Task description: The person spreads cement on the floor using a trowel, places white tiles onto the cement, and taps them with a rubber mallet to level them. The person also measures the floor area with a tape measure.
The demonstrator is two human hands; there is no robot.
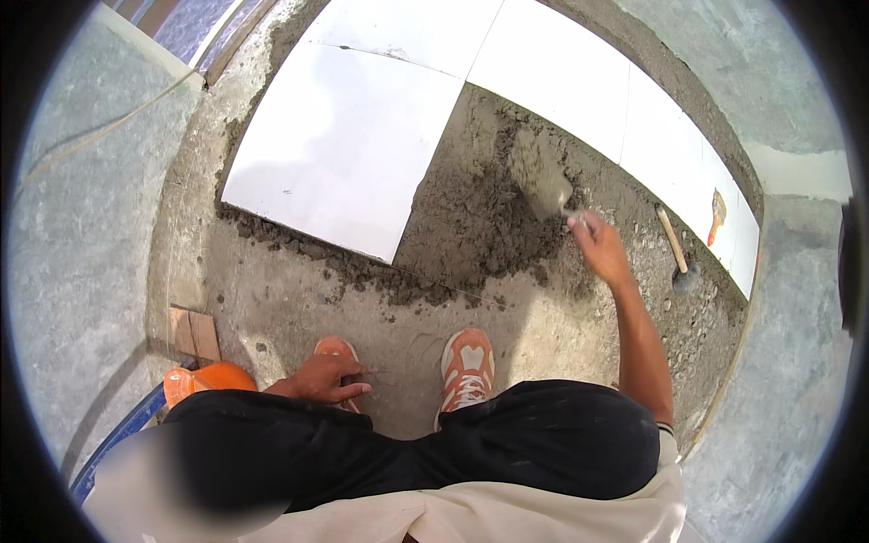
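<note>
My right hand (597, 246) is closed around the handle of a trowel (541, 176). The trowel's blade, smeared grey and slightly blurred, lies over a bed of wet mortar (462, 199). Large white tiles border this mortar: a big one (335, 149) to its left, and a row of tiles (552, 72) along its far and right sides. Over my left knee, beside one orange-and-white shoe, my left hand (330, 378) hangs with its fingers partly stretched and nothing visible in them.
A mallet (671, 237) with a wooden handle and dark head lies right of the mortar. On the right tiles rests a small orange-handled tool (716, 217). Near my left leg are an orange plastic object (217, 376), brown tile pieces (194, 334) and a blue rim (127, 428). Grey walls (81, 217) flank me.
</note>
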